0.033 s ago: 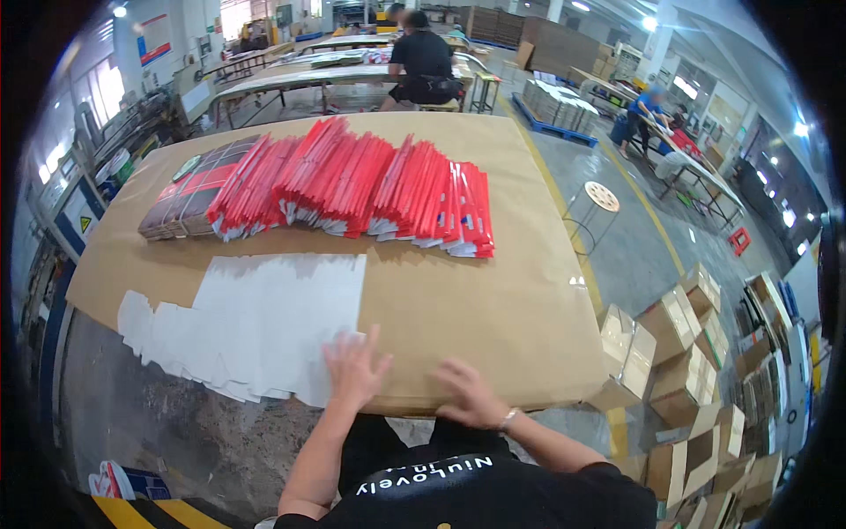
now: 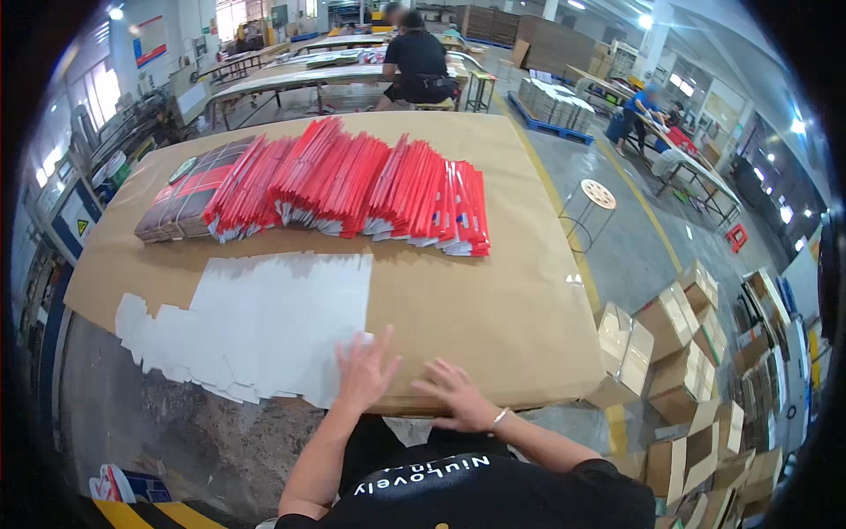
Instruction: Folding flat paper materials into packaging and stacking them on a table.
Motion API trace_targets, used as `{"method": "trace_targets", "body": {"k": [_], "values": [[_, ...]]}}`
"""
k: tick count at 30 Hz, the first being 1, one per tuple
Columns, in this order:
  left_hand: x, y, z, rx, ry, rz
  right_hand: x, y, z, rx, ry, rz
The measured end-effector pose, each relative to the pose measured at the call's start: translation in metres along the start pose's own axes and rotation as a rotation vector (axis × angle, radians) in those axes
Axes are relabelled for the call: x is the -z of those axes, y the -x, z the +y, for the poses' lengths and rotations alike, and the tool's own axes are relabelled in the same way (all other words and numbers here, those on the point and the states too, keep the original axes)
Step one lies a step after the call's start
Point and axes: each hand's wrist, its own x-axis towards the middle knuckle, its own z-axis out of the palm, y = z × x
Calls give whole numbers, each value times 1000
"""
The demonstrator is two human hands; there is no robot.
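Far to your left, the white die-cut sheets (image 2: 256, 326) lie fanned flat, their left ends hanging past the near corner of the bench (image 2: 511, 309), which is covered in brown board. Behind them, a long row of folded red-and-white cartons (image 2: 352, 189) leans shingled across the middle of the bench, with a darker bundle at its left end.

Your left hand (image 2: 366, 375) rests flat with fingers spread on the near right corner of the white sheets, gripping nothing. Just beside it, your right hand (image 2: 454, 397) lies flat and open on the bare brown board at the near edge, a bracelet on its wrist, also holding nothing.

You look to be at the start of a pick: pressing down on the stack to separate the top sheet. The next move likely calls for sliding that corner loose with your left fingertips, so only one sheet comes away and the fan stays in order.

On your right, open brown boxes (image 2: 679, 361) crowd the floor.
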Motion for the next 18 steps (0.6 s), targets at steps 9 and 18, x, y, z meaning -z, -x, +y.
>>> {"method": "trace_targets", "body": {"k": [9,18], "values": [[-26,13,-7,-123,-130,-8,0,37,-1,-65,160,-97],[-30,8,13,-628,183,-268,25,133,41,-228,116,168]]}}
